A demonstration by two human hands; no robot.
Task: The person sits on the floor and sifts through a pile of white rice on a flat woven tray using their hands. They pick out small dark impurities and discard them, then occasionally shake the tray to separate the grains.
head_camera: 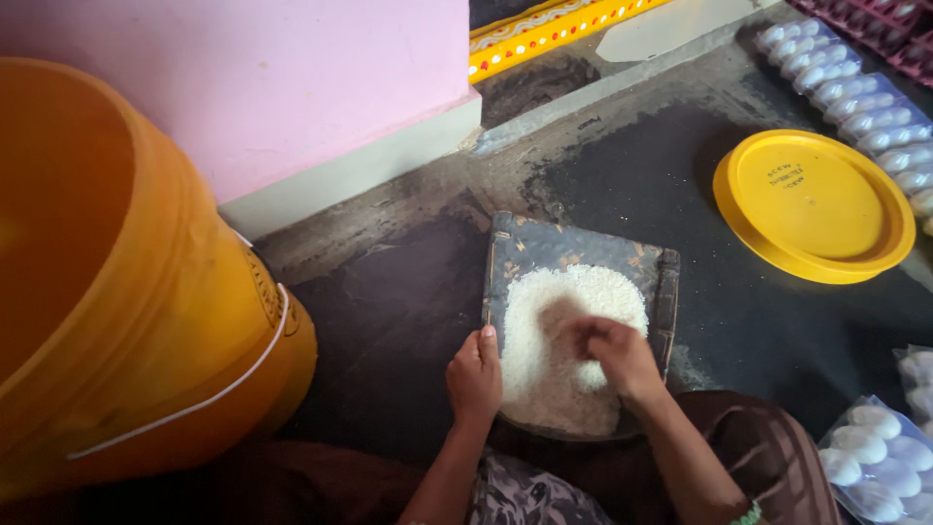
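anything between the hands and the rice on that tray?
Nothing visible. The right hand already rests in the white rice, fingers spread over the heap. The left hand grips the near left edge of the dark winnowing tray. The orange bucket and yellow lid sit off to the sides.

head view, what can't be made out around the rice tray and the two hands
- Right hand fingertips: blurred and buried in the rice, so its grip is unclear.
- Winnowing tray near rim: covered by both hands; the left hand rests on its edge.
- Orange bucket: cut off by the left edge, contents unseen.
- Yellow lid lettering: too small.
- White packets: cut off at right.
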